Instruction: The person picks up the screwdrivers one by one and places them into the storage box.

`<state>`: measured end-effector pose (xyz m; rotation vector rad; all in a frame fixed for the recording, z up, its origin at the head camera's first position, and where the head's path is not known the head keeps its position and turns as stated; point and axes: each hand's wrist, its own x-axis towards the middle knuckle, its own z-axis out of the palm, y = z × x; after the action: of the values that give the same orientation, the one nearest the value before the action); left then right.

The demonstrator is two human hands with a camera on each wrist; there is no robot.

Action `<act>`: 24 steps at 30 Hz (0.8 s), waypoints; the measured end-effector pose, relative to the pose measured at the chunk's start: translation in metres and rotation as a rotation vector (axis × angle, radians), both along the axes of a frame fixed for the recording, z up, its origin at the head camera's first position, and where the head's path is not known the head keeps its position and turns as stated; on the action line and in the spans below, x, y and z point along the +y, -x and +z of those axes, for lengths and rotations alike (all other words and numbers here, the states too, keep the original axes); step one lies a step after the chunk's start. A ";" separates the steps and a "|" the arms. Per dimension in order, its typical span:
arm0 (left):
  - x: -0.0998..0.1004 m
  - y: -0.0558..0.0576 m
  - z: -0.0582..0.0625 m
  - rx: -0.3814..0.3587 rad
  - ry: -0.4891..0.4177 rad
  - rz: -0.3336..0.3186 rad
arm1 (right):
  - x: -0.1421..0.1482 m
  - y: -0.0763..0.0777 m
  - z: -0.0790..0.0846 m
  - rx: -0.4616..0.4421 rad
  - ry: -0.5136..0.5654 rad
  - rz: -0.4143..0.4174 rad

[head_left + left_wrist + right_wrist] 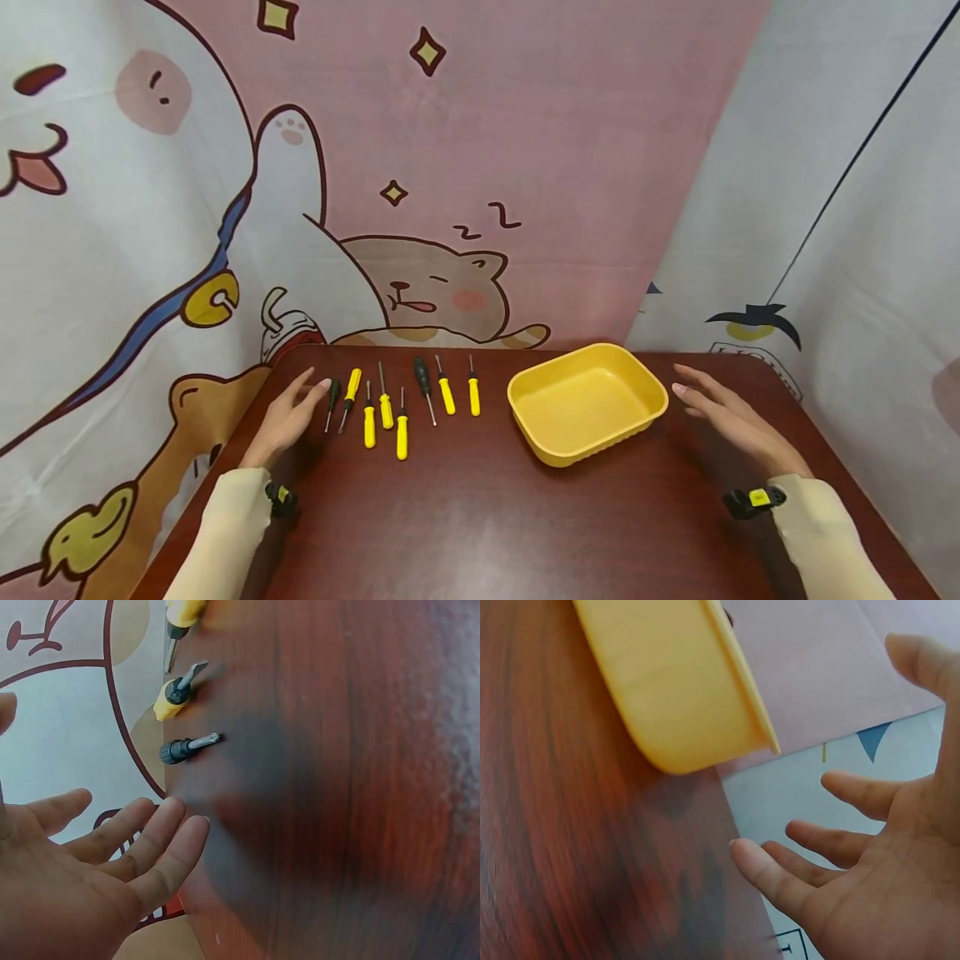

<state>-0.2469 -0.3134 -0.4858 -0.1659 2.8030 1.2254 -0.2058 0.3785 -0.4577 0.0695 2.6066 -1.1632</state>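
Note:
Several screwdrivers lie in a loose row on the left half of the table. At the row's left end is a short black-handled screwdriver (pixel 333 397), and beside it a yellow-handled one (pixel 350 398). My left hand (pixel 288 417) hovers just left of the black one, fingers spread, holding nothing; the left wrist view shows its open palm near the black screwdriver (pixel 180 750). A longer black-handled screwdriver (pixel 423 383) lies mid-row among yellow ones. A yellow plastic bin (pixel 551 457) stands right of centre. My right hand (pixel 731 417), fingers apart and holding nothing, is right of the bin (pixel 667 697).
The dark reddish-brown table (pixel 480 525) ends at a cartoon-printed cloth (pixel 570 167) hanging behind it, with more cloth at both sides. Each wrist carries a small strapped camera, such as the one on the right wrist (pixel 753 500).

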 end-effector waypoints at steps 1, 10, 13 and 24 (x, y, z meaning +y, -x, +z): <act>-0.001 0.001 0.000 -0.005 -0.010 0.005 | 0.000 0.001 -0.001 0.007 0.010 -0.001; -0.005 0.008 0.000 -0.023 -0.129 0.036 | -0.007 0.009 -0.002 0.044 0.139 -0.069; -0.004 0.014 -0.002 -0.030 -0.148 0.042 | -0.011 0.011 -0.003 0.040 0.178 -0.099; -0.006 0.025 -0.008 -0.054 -0.207 0.065 | -0.013 0.016 -0.010 -0.006 0.303 -0.167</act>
<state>-0.2723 -0.3191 -0.4938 -0.2733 2.6230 1.4911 -0.2219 0.3650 -0.4681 0.2300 2.4249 -1.5989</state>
